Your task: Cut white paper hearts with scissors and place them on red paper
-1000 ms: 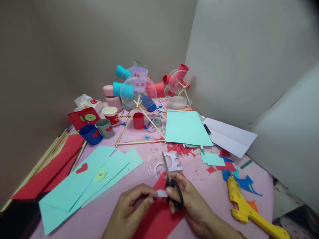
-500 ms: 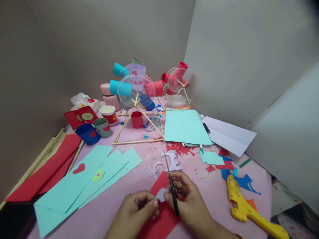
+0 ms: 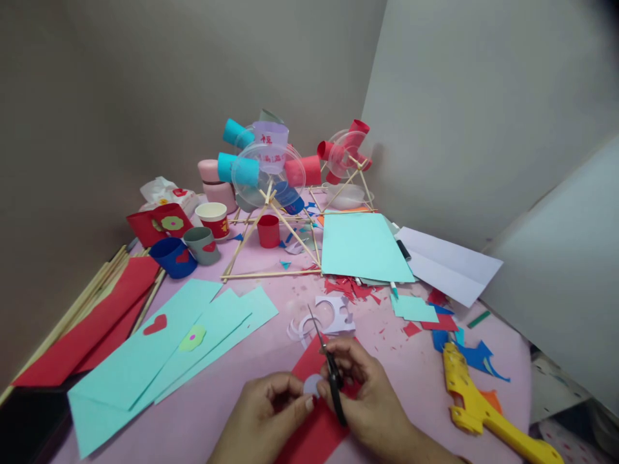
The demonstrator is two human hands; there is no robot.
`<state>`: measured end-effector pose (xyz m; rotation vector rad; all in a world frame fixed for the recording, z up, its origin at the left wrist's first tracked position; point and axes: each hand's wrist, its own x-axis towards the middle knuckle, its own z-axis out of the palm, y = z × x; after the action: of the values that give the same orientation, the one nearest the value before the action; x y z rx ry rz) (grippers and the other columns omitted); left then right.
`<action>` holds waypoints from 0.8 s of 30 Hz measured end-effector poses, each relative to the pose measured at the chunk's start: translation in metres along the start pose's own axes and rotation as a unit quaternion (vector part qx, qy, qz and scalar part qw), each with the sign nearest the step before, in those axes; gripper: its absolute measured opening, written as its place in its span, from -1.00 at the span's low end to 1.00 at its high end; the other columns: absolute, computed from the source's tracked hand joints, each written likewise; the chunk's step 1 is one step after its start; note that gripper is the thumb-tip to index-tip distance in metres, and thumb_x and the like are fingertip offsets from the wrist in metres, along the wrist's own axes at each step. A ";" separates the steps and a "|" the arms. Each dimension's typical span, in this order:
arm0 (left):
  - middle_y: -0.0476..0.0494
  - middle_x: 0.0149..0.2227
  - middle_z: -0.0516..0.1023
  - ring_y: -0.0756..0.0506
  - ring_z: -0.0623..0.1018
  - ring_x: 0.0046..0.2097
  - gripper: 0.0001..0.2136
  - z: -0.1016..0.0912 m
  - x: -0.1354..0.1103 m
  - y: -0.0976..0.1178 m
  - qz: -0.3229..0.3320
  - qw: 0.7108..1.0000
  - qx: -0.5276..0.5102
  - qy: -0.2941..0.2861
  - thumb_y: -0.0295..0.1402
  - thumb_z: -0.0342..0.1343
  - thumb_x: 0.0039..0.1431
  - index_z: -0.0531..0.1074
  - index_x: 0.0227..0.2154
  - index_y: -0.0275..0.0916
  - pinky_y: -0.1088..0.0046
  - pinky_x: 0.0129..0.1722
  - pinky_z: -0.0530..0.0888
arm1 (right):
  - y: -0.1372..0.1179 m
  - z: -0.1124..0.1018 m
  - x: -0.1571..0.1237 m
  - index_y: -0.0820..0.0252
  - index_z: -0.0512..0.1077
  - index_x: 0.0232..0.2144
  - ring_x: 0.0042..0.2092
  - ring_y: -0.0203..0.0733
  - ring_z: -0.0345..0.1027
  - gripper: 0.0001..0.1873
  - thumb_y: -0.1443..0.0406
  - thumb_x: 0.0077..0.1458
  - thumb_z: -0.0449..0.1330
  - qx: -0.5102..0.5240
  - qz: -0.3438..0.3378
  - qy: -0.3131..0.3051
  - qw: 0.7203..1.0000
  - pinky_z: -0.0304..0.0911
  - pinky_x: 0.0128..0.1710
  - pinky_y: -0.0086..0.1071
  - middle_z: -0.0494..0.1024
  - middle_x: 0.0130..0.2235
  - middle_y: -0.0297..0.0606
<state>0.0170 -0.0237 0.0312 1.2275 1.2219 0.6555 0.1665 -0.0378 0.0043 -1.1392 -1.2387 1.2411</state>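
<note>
Between the fingertips of my left hand [image 3: 271,409] is a small pale lilac paper piece [image 3: 312,385] with a rounded edge. My right hand [image 3: 365,386] is closed around black-handled scissors [image 3: 333,383], their blades pointing up and away from me. Its thumb and fingers also come close to the lilac piece; whether they touch it I cannot tell. Beneath both hands lies a red paper sheet [image 3: 314,432]. Just beyond the blades are lilac paper offcuts [image 3: 341,312] with curved cutouts.
A yellow glue gun [image 3: 464,393] lies at right among paper scraps. Turquoise sheets [image 3: 130,361] with a heart and a flower spread at left. Behind stand a wooden-stick frame with a cup wheel [image 3: 268,177], paper cups [image 3: 202,243] and a turquoise sheet [image 3: 365,248].
The lilac piece has turned slightly between my fingers. The scissors' tips have swung a little to the left. The whole view has shifted slightly.
</note>
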 end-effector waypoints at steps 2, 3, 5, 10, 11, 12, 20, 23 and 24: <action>0.08 -0.66 0.36 0.01 0.30 -0.54 -0.84 0.000 0.001 -0.003 -0.019 1.000 -0.018 -0.010 -0.33 0.19 -0.14 0.43 -0.71 -0.26 0.56 -0.52 0.22 | -0.003 -0.001 0.002 0.13 0.30 -0.26 -0.46 -0.30 0.20 -0.66 0.41 -0.15 0.25 0.034 0.025 0.006 0.999 0.15 -0.44 -0.46 0.31 -0.51 -0.44; 0.09 -0.67 0.35 0.02 0.28 -0.55 -0.83 0.000 0.001 -0.005 -0.026 0.999 -0.035 -0.012 -0.32 0.20 -0.15 0.42 -0.71 -0.26 0.56 -0.53 0.21 | -0.005 -0.002 0.002 0.13 0.28 -0.26 -0.47 -0.31 0.19 -0.65 0.37 -0.15 0.27 0.052 0.039 0.012 0.998 0.15 -0.45 -0.46 0.30 -0.52 -0.45; 0.08 -0.67 0.36 0.02 0.28 -0.56 -0.82 0.000 0.002 -0.008 -0.033 0.997 -0.073 -0.007 -0.28 0.21 -0.16 0.41 -0.70 -0.27 0.56 -0.54 0.20 | -0.008 -0.005 0.003 0.11 0.25 -0.26 -0.51 -0.34 0.14 -0.63 0.28 -0.13 0.30 0.072 0.057 0.022 0.996 0.13 -0.48 -0.48 0.26 -0.53 -0.48; 0.06 -0.66 0.41 0.01 0.33 -0.53 -0.77 -0.001 -0.001 -0.004 -0.025 0.988 -0.147 0.049 -0.21 0.27 -0.22 0.40 -0.69 -0.25 0.55 -0.50 0.27 | -0.005 -0.011 0.000 0.11 0.28 -0.29 -0.49 -0.31 0.07 -0.63 0.15 -0.15 0.29 -0.006 0.021 -0.053 0.998 0.08 -0.49 -0.46 0.22 -0.51 -0.44; 0.06 -0.66 0.41 0.00 0.34 -0.53 -0.76 0.000 -0.002 -0.003 -0.028 0.984 -0.164 0.059 -0.21 0.29 -0.25 0.39 -0.70 -0.24 0.55 -0.49 0.28 | -0.004 -0.010 -0.002 0.12 0.30 -0.27 -0.48 -0.29 0.08 -0.62 0.13 -0.14 0.28 -0.025 0.013 -0.076 0.997 0.08 -0.49 -0.45 0.23 -0.51 -0.42; 0.07 -0.66 0.42 0.00 0.35 -0.52 -0.75 0.000 -0.003 -0.002 -0.029 0.981 -0.178 0.067 -0.21 0.30 -0.26 0.38 -0.70 -0.24 0.55 -0.48 0.30 | -0.003 -0.009 -0.003 0.12 0.31 -0.25 -0.48 -0.27 0.09 -0.60 0.11 -0.14 0.26 -0.040 0.005 -0.094 0.995 0.08 -0.49 -0.43 0.25 -0.50 -0.39; -0.02 -0.56 0.52 -0.06 0.45 -0.43 -0.77 -0.002 0.000 -0.019 -0.018 0.972 -0.222 0.076 -0.18 0.29 -0.22 0.43 -0.63 -0.23 0.48 -0.36 0.37 | 0.013 -0.006 -0.005 0.08 0.40 -0.29 -0.52 -0.22 0.17 -0.64 0.07 -0.16 0.24 -0.152 -0.042 -0.157 0.975 0.10 -0.57 -0.44 0.35 -0.46 -0.29; -0.02 -0.56 0.52 -0.05 0.45 -0.43 -0.81 -0.004 0.000 -0.019 -0.015 0.973 -0.224 0.055 -0.23 0.29 -0.18 0.45 -0.61 -0.23 0.48 -0.36 0.37 | 0.015 -0.006 -0.003 0.07 0.44 -0.31 -0.54 -0.25 0.13 -0.62 -0.01 -0.14 0.21 -0.169 -0.058 -0.152 0.972 0.08 -0.60 -0.46 0.31 -0.50 -0.31; -0.02 -0.56 0.52 -0.05 0.45 -0.44 -0.81 -0.005 0.000 -0.018 -0.017 0.975 -0.217 0.048 -0.24 0.28 -0.16 0.46 -0.61 -0.23 0.48 -0.36 0.37 | 0.015 -0.006 -0.003 0.07 0.44 -0.33 -0.55 -0.26 0.12 -0.61 -0.04 -0.15 0.21 -0.174 -0.060 -0.142 0.973 0.07 -0.61 -0.46 0.30 -0.51 -0.32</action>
<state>0.0088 -0.0275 0.0154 0.8166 1.1008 0.9105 0.1720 -0.0399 -0.0107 -1.1369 -1.7684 1.1506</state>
